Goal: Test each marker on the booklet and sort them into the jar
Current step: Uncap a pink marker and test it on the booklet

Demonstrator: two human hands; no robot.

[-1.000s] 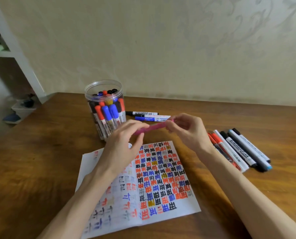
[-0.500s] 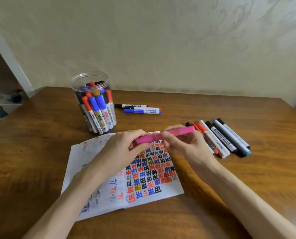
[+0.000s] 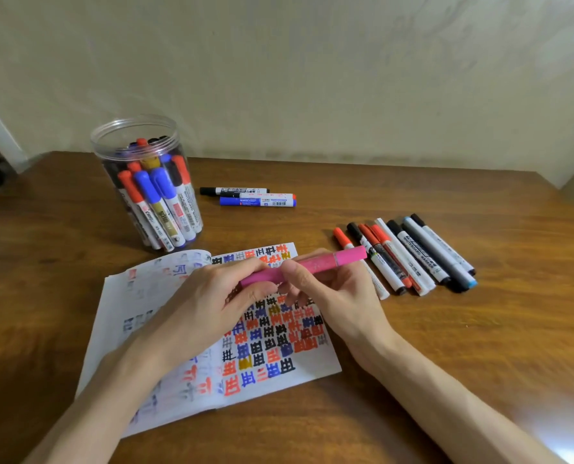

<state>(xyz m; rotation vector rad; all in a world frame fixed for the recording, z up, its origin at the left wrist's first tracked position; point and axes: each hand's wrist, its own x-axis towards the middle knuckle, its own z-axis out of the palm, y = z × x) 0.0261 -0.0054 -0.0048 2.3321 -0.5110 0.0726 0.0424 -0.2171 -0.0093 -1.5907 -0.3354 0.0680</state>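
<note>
A pink marker (image 3: pixel 315 264) lies level above the open booklet (image 3: pixel 272 360), held at both ends. My left hand (image 3: pixel 208 303) grips its left end and my right hand (image 3: pixel 332 296) pinches its middle, with the capped right end sticking out past my fingers. The booklet's right page is covered with red, blue, black and yellow marks. A clear plastic jar (image 3: pixel 145 182) stands at the back left, holding several red, blue and black markers.
A row of several markers (image 3: pixel 409 256) lies on the wooden table (image 3: pixel 479 329) right of the booklet. Two more markers, one black (image 3: pixel 233 191) and one blue (image 3: pixel 257 200), lie behind the booklet beside the jar. A wall closes off the back of the table.
Both hands and the pink marker sit lower and nearer the booklet than a second ago. The view has also shifted left, so the jar and markers appear further right.
</note>
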